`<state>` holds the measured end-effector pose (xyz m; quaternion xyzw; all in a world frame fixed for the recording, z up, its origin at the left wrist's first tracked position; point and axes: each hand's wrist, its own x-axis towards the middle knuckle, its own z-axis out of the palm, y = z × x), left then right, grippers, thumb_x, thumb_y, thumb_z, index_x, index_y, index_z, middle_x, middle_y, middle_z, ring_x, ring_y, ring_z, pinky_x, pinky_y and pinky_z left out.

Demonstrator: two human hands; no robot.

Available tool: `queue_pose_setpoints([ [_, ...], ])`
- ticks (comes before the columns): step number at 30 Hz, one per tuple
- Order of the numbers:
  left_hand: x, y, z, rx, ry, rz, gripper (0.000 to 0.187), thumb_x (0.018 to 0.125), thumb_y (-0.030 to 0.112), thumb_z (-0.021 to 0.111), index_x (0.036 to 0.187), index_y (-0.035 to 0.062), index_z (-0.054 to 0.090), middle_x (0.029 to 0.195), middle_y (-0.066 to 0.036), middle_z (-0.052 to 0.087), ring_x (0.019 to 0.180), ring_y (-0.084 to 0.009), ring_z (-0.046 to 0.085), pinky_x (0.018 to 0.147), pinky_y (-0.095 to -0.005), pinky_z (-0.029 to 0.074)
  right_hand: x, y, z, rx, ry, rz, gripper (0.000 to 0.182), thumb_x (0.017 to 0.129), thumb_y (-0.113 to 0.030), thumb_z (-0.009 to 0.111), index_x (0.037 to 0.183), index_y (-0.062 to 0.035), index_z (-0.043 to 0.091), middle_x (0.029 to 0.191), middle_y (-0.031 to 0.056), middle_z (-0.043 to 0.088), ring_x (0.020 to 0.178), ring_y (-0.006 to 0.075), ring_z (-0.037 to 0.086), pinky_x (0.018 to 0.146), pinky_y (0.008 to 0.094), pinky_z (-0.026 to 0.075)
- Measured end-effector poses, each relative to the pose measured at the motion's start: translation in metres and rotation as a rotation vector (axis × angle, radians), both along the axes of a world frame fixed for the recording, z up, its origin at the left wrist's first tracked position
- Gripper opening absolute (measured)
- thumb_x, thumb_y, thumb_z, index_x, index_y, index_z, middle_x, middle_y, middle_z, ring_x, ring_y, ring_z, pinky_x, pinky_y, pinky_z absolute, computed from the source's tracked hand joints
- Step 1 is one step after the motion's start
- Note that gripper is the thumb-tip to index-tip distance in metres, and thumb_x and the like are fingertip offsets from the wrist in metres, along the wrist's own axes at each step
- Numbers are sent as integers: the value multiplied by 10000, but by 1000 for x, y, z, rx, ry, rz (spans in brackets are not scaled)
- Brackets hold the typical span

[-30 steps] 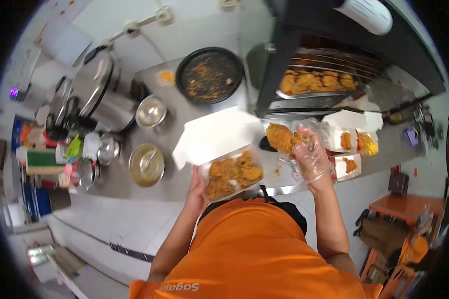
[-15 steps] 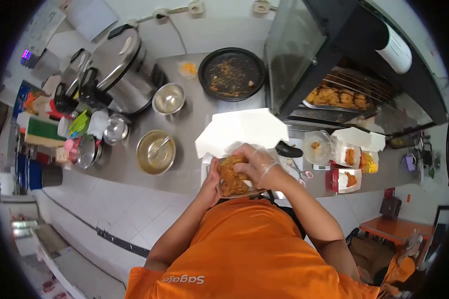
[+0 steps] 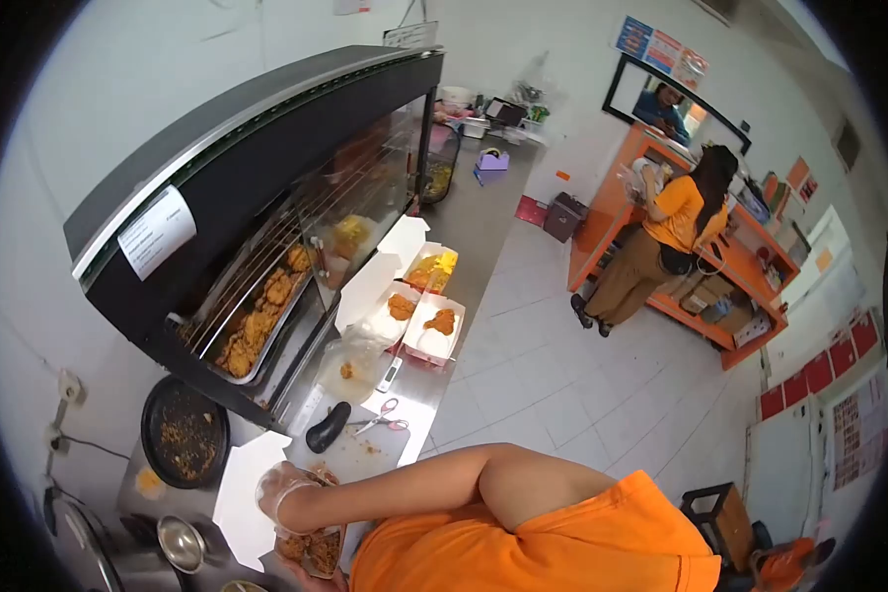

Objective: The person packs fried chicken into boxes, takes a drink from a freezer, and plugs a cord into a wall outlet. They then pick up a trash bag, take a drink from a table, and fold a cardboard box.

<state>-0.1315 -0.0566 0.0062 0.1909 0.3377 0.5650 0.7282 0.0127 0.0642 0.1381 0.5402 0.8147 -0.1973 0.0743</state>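
Observation:
At the bottom left of the head view, my left hand [image 3: 318, 580], bare and partly cut off, holds the near side of a takeaway box. The box's white lid [image 3: 239, 508] is folded back over the counter. Breaded fried chicken [image 3: 311, 555] fills the base between my hands. My right hand [image 3: 282, 490], in a clear plastic glove, is closed over the chicken at the box's far part; its fingertips are mostly hidden. Close by lie a dark-handled object [image 3: 328, 427] and pink-handled scissors [image 3: 389, 422].
A glass-fronted warmer [image 3: 266, 187] with fried chicken on trays stands behind the counter. Open chicken boxes [image 3: 434, 331] sit beside a plastic container [image 3: 348, 370]. A black pan [image 3: 184, 434] and a steel bowl [image 3: 182, 544] are at left. A co-worker [image 3: 666, 232] stands by orange shelves [image 3: 602, 227].
My view has swung right, bringing the co-worker and the far counter into sight. The box and both hands now appear lower left, with my right hand still at the chicken.

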Motion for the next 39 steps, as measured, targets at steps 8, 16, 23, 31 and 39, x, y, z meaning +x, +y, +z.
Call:
queue_pose_setpoints([
  [8,-18,13,-17,-7,-42,-95,652,1028,528,446,1533,139,314,1502,-108,421,1387,-320,429,1126,-505,401,42,-34,5,72,389,-202,347,804,-387,695,987,-96,742,1006,129,701,1017,307,649,884,438,495],
  [16,-12,27,-34,-34,41,-219,689,1024,538,458,1551,152,241,1503,-96,417,1380,-317,437,1118,-490,412,217,-145,-66,350,802,-719,381,994,-376,558,1076,-26,686,1008,212,684,941,417,632,872,492,503],
  [23,161,63,5,20,-125,-568,599,1046,430,479,1532,160,258,1481,-105,440,1356,-297,464,1102,-493,425,345,-265,-148,97,949,-1393,441,1020,-412,536,1143,-2,641,986,147,684,883,225,655,828,374,531],
  [31,523,87,-5,-102,-200,-761,618,1046,412,501,1548,221,196,1519,-69,376,1370,-269,431,1102,-471,427,479,-329,-208,56,1184,-1614,501,1002,-511,557,1123,-32,639,959,66,666,878,164,630,802,327,515],
  [39,817,208,-99,121,52,-308,458,1028,340,583,1365,89,400,1309,-87,486,1185,-209,527,973,-353,485,564,-408,-183,94,1109,-1936,579,963,-571,574,1157,-30,637,983,85,709,832,181,673,715,330,490],
])
